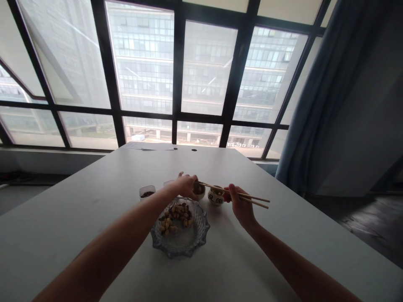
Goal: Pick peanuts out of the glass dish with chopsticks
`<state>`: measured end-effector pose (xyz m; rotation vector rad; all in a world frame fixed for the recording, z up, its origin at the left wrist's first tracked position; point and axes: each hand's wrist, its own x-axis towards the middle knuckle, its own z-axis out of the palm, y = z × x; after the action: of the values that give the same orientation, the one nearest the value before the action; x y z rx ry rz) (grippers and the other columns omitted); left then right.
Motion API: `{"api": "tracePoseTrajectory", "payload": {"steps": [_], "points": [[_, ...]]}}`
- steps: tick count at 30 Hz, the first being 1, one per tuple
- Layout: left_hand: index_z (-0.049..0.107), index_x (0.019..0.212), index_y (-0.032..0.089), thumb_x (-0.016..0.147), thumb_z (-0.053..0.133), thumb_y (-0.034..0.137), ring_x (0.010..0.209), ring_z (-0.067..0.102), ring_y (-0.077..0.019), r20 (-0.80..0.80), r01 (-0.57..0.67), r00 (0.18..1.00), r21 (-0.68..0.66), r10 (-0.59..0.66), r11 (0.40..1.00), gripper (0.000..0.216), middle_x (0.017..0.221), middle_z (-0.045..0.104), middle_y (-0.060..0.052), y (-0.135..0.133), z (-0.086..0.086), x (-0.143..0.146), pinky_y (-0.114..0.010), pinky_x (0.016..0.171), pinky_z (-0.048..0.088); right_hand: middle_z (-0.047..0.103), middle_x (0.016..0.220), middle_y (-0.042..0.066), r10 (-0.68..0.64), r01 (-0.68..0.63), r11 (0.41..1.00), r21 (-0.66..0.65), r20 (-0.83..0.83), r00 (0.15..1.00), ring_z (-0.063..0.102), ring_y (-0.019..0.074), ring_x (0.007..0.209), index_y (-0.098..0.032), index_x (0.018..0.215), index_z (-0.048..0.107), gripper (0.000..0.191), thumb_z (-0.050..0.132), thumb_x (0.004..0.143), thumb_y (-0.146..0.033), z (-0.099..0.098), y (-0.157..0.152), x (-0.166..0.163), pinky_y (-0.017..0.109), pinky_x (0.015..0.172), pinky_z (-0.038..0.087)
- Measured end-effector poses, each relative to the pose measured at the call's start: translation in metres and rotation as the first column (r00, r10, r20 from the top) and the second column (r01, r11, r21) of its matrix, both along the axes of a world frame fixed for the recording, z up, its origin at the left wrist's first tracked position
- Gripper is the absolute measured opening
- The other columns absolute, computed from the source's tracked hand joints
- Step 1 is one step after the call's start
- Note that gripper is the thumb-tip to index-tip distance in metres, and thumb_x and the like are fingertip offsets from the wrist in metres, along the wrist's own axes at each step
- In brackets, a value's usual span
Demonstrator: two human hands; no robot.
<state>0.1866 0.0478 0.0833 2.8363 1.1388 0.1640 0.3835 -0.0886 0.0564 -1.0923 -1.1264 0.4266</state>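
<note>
My right hand (239, 205) is closed around a pair of chopsticks (256, 198), whose tips point left over the small bowls. My left hand (186, 186) reaches past the glass plate, its fingers curled at the side of a small round bowl (200, 191) and gripping it. Beside that bowl stands a second small cup-like bowl (215, 199), pale with dark characters. A red patch shows by my right fingers; I cannot make it out. In front lies a scalloped glass plate (198, 239) with peanuts (182, 213) heaped on its far and left parts.
Left of the plate stands a clear plastic container (147, 192) with dark bits inside. Another pale container (168, 183) is mostly hidden behind my left arm. Paper (151, 146) lies at the far edge of the white table (119, 176); a blue curtain (310, 109) hangs at right.
</note>
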Motion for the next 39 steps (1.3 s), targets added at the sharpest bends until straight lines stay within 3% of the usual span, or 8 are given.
{"api": "tracePoseTrajectory", "payload": {"steps": [5, 10, 14, 16, 20, 26, 32, 39], "points": [[0.056, 0.127, 0.023, 0.065, 0.071, 0.066, 0.120, 0.058, -0.0315, -0.022, -0.017, 1.000, -0.013, 0.017, 1.000, 0.077, 0.120, 0.068, -0.011, 0.002, -0.001, -0.004, -0.052, 0.116, 0.021, 0.066, 0.053, 0.005, -0.001, 0.001, 1.000, 0.020, -0.003, 1.000, 0.060, 0.0169, 0.048, -0.016, 0.071, 0.069, 0.059, 0.059, 0.079, -0.074, 0.007, -0.003, 0.001, 0.029, 0.048, 0.050], [0.054, 0.133, 0.022, 0.076, 0.066, 0.061, 0.126, 0.055, -0.0318, -0.024, -0.015, 1.000, -0.026, 0.014, 1.000, 0.070, 0.128, 0.067, -0.013, -0.002, 0.004, -0.014, -0.058, 0.117, 0.016, 0.058, 0.040, 0.003, 0.185, -0.182, 0.981, -0.064, 0.048, 0.982, 0.054, 0.0142, 0.036, -0.017, 0.059, 0.065, 0.062, 0.056, 0.081, -0.074, 0.025, -0.020, -0.010, 0.026, 0.039, 0.043], [0.058, 0.130, 0.018, 0.085, 0.059, 0.059, 0.127, 0.053, -0.0317, 0.060, -0.015, 0.998, 0.133, 0.007, 0.991, 0.061, 0.131, 0.065, -0.014, -0.015, 0.009, -0.045, -0.059, 0.116, 0.017, 0.060, 0.042, 0.004, 0.342, -0.294, 0.923, -0.250, 0.177, 0.923, 0.054, 0.0143, 0.036, -0.017, 0.059, 0.064, 0.060, 0.062, 0.077, -0.074, 0.033, -0.034, -0.025, 0.024, 0.037, 0.042], [0.062, 0.125, 0.017, 0.088, 0.056, 0.058, 0.123, 0.057, -0.0310, 0.121, -0.023, 0.993, 0.217, -0.003, 0.976, 0.055, 0.127, 0.067, -0.014, -0.023, 0.008, -0.068, -0.058, 0.115, 0.022, 0.062, 0.045, 0.004, 0.366, -0.300, 0.911, -0.281, 0.222, 0.904, 0.056, 0.0148, 0.038, -0.018, 0.060, 0.064, 0.059, 0.061, 0.078, -0.074, 0.034, -0.037, -0.030, 0.025, 0.038, 0.043], [0.068, 0.112, 0.017, 0.093, 0.048, 0.059, 0.109, 0.064, -0.0293, 0.287, -0.140, 0.957, 0.315, 0.046, 0.939, 0.050, 0.116, 0.072, -0.013, -0.034, -0.005, -0.119, -0.052, 0.104, 0.040, 0.063, 0.049, 0.004, 0.296, -0.233, 0.946, -0.224, 0.312, 0.903, 0.059, 0.0163, 0.043, -0.019, 0.064, 0.064, 0.056, 0.057, 0.084, -0.070, 0.029, -0.038, -0.034, 0.027, 0.043, 0.046], [0.067, 0.105, 0.019, 0.094, 0.044, 0.060, 0.102, 0.067, -0.0287, 0.514, -0.329, 0.844, 0.266, 0.155, 0.906, 0.049, 0.108, 0.073, -0.011, -0.042, -0.033, -0.166, -0.047, 0.092, 0.051, 0.065, 0.053, 0.005, 0.241, -0.177, 0.966, -0.186, 0.414, 0.878, 0.062, 0.0182, 0.048, -0.021, 0.062, 0.061, 0.051, 0.055, 0.088, -0.064, 0.018, -0.039, -0.041, 0.029, 0.048, 0.049], [0.061, 0.116, 0.019, 0.092, 0.045, 0.062, 0.105, 0.067, -0.0282, 0.631, -0.381, 0.753, 0.186, 0.187, 0.905, 0.052, 0.115, 0.070, -0.013, -0.047, -0.061, -0.179, -0.043, 0.092, 0.054, 0.066, 0.055, 0.004, 0.289, -0.210, 0.953, -0.216, 0.456, 0.842, 0.062, 0.0177, 0.049, -0.020, 0.062, 0.063, 0.051, 0.053, 0.091, -0.061, 0.008, -0.041, -0.049, 0.028, 0.051, 0.048], [0.058, 0.125, 0.019, 0.088, 0.047, 0.067, 0.111, 0.066, -0.0303, 0.600, -0.398, 0.758, 0.116, 0.255, 0.910, 0.062, 0.123, 0.067, -0.014, -0.049, -0.071, -0.176, -0.044, 0.095, 0.054, 0.065, 0.056, 0.004, 0.289, -0.225, 0.955, -0.195, 0.425, 0.858, 0.060, 0.0181, 0.051, -0.020, 0.068, 0.065, 0.049, 0.055, 0.089, -0.062, 0.000, -0.041, -0.053, 0.028, 0.051, 0.047]]}}
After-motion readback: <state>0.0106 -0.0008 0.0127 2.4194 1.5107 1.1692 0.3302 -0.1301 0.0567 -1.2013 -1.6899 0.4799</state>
